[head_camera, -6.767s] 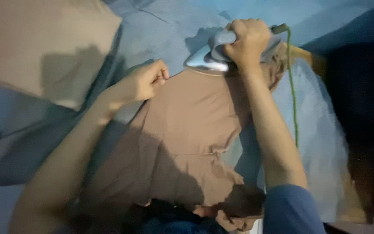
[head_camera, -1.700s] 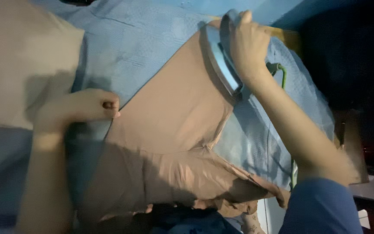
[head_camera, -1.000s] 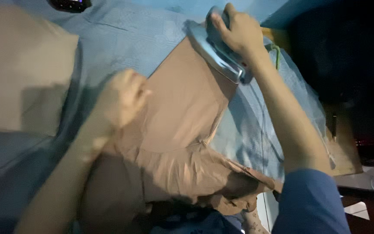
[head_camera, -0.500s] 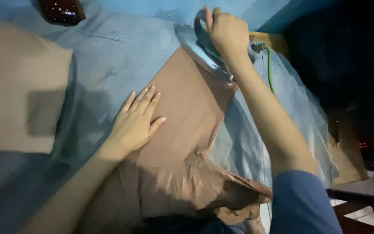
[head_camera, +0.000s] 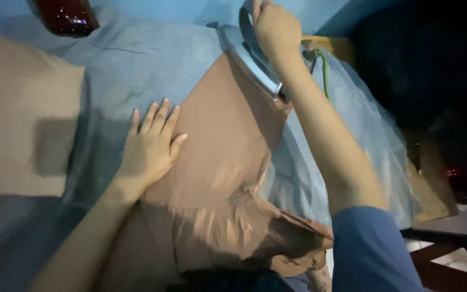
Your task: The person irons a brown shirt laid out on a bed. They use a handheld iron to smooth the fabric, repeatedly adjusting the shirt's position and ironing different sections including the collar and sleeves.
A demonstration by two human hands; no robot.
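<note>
brown garment (head_camera: 228,162) (creased near hem) under flat, spread left hand (head_camera: 149,148); right hand (head_camera: 277,30) clamped on iron (head_camera: 252,59).

— What does the person wear on the arms?

— The right arm has a blue sleeve (head_camera: 371,249) that covers the upper arm and ends near the elbow; below it the forearm is bare down to the right hand (head_camera: 275,30). The cloth looks plain and smooth.

— And the other side?

— The left forearm is bare all the way to the left hand (head_camera: 149,151). No sleeve shows on it. No ring, watch or band is visible on either wrist or on the fingers (head_camera: 155,116).
</note>
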